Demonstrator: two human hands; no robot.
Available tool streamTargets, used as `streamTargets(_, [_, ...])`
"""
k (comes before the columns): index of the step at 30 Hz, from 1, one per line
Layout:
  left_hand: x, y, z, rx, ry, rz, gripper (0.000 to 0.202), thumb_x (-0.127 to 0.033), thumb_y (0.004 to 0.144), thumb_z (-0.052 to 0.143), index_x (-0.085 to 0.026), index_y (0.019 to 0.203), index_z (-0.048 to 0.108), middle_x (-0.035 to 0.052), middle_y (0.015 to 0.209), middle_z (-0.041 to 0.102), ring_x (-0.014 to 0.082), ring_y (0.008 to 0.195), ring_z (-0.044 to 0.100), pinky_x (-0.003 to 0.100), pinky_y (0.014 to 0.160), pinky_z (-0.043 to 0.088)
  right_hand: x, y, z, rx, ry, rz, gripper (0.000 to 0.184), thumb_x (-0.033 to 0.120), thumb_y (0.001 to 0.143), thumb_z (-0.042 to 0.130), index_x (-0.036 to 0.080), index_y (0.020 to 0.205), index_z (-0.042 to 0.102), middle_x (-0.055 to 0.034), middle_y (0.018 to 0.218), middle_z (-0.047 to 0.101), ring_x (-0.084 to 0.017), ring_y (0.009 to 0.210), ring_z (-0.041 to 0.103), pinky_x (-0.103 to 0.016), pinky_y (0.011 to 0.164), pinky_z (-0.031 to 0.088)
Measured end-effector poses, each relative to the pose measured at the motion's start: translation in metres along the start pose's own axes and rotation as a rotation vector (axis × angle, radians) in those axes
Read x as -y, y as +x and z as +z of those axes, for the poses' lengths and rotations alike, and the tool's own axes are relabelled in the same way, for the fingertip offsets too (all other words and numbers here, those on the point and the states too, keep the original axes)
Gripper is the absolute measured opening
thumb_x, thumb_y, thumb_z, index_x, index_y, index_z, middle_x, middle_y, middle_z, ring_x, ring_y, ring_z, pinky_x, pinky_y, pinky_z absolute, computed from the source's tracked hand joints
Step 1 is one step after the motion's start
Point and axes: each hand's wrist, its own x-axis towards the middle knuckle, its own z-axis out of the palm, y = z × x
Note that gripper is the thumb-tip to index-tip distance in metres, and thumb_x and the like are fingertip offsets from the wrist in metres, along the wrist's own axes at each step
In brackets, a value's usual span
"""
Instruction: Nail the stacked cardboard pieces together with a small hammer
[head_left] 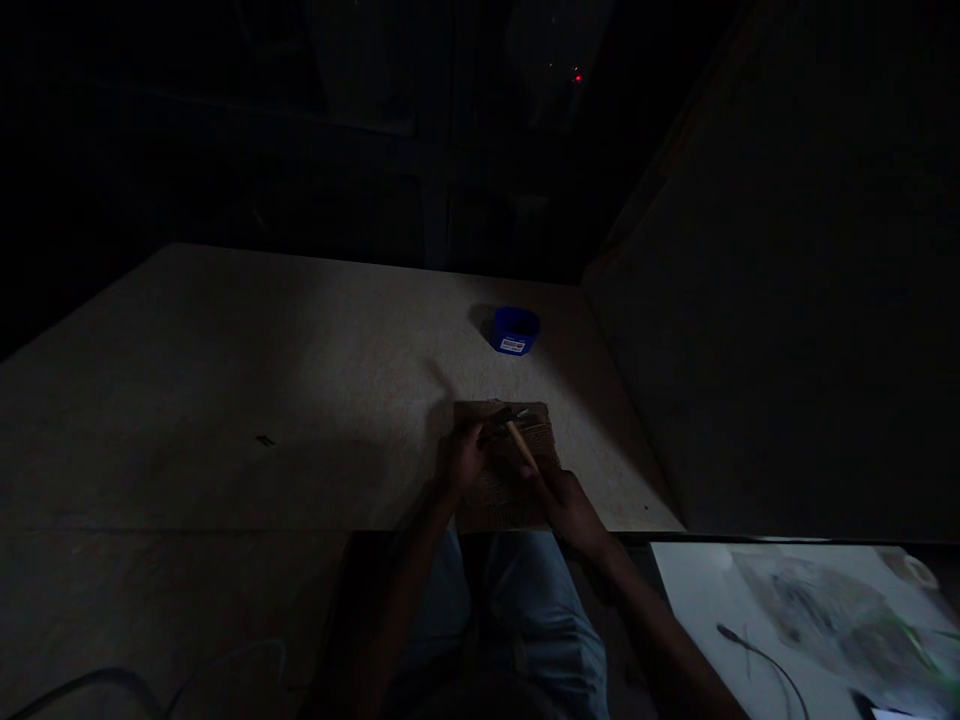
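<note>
The light is very dim, so details are hard to see. In front of me at the table's front edge lies a brown, ridged piece that looks like cardboard (pixel 495 515). My right hand (pixel 566 502) is closed around a light wooden stick or handle (pixel 522 446), which slants up to the left above the brown piece. Over the left side of that piece, my left hand (pixel 466 458) is closed near a dark, thin object (pixel 498 424). Its kind is too dark to tell. The left fingers are partly hidden in shadow.
A blue plastic tub (pixel 515 331) with a white label stands beyond my hands on the pale table (pixel 360 350). Small dark pieces (pixel 265 440) lie to the left. A dark panel (pixel 780 330) rises on the right; a white surface (pixel 697 590) with a cable (pixel 765 650) is lower right.
</note>
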Motion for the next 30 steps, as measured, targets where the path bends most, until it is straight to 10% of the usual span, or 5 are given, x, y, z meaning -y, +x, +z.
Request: streamTargets(30, [-0.013,0.006,-0.009,0.122,-0.008,-0.105,0.039,-0.011,0.085,0.066,-0.021,0.123,0.064,0.0090,0.109,0.077,0.0208,0.102,0.074,0.034,0.090,0.057,-0.023,0.013,0.009,0.066,-0.072,0.005,0.045,0.043,0.101,0.042,0.016,0.126,0.066,-0.0160,0.119,0.072,-0.032,0.126,0.058,-0.040,0.097,0.050])
